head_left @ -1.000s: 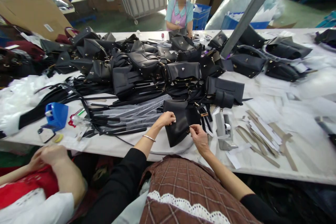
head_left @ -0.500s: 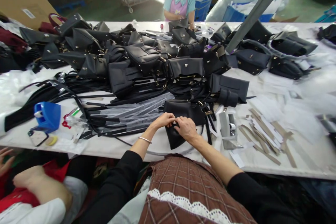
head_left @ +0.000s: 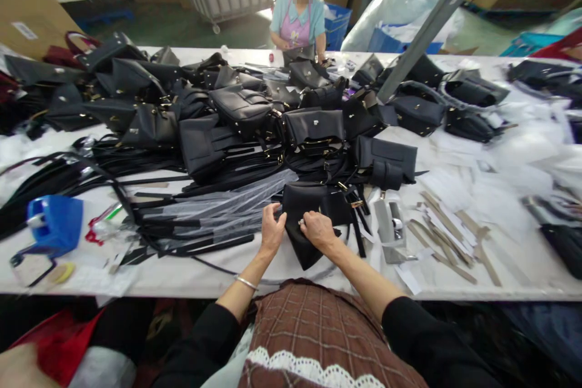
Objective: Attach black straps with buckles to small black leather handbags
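A black handbag (head_left: 305, 250) lies on the table in front of me, its narrow lower part pointing towards my apron. My right hand (head_left: 319, 231) is closed over the front of the bag, the fingertips pinching at a small shiny clasp (head_left: 301, 222) that they partly cover. At the bag's left edge is my left hand (head_left: 273, 229), thumb close to the leather and fingers curved apart from it. I cannot tell whether that thumb presses on the bag. Straps with gold buckles (head_left: 357, 204) lie at the bag's right side.
Many black handbags (head_left: 243, 106) are heaped across the table's middle. Black straps (head_left: 213, 209), partly under clear film, lie left, with a blue tape dispenser (head_left: 57, 224) beyond. A grey dispenser (head_left: 388, 230) and beige strips (head_left: 439, 242) lie right. A person (head_left: 297, 27) works opposite.
My left hand has come away from the clasp and moved left to the bag's edge, its fingers parting. My right hand stays at the clasp. The camera view has shifted slightly.
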The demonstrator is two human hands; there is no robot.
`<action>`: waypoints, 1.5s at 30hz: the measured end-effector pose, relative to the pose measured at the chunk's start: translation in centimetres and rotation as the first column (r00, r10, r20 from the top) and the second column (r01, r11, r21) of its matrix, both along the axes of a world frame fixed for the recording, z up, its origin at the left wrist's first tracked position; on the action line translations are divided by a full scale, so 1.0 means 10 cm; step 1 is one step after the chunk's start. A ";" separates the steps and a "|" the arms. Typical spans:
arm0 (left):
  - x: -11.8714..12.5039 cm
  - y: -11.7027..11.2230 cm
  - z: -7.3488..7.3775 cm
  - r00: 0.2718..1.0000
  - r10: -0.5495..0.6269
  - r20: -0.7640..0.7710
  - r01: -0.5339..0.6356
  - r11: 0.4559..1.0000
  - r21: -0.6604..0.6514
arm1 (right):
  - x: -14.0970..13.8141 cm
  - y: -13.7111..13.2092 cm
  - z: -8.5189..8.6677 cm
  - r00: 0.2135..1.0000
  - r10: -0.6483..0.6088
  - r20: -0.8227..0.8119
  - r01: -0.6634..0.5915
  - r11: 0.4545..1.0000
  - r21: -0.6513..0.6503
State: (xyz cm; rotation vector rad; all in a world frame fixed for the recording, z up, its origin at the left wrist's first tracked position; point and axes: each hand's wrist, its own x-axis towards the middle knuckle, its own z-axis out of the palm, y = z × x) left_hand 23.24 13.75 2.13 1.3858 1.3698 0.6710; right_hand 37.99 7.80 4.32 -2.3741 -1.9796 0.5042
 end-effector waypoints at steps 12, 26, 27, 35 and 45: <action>0.15 -0.14 -0.12 0.984 0.066 0.166 0.022 0.876 -0.482 | 0.04 0.02 -0.06 1.000 0.003 0.013 -0.003 1.000 -0.001; 0.18 -0.07 -0.18 0.994 -0.051 0.097 0.086 0.913 -0.399 | 0.14 -0.05 -0.09 0.998 0.064 -0.009 -0.064 0.995 0.073; 0.18 -0.05 -0.20 0.994 -0.101 0.042 0.109 0.929 -0.354 | 0.14 -0.05 -0.09 0.998 0.063 -0.009 -0.062 0.995 0.083; 0.22 -0.05 -0.20 0.931 -0.273 -0.241 0.269 0.962 -0.049 | 0.18 -0.09 -0.16 1.000 0.008 -0.022 -0.005 0.993 0.120; 0.30 -0.13 -0.05 0.827 -0.378 -0.417 0.390 0.919 -0.060 | 0.23 -0.10 -0.18 0.996 0.089 -0.003 -0.088 0.993 0.075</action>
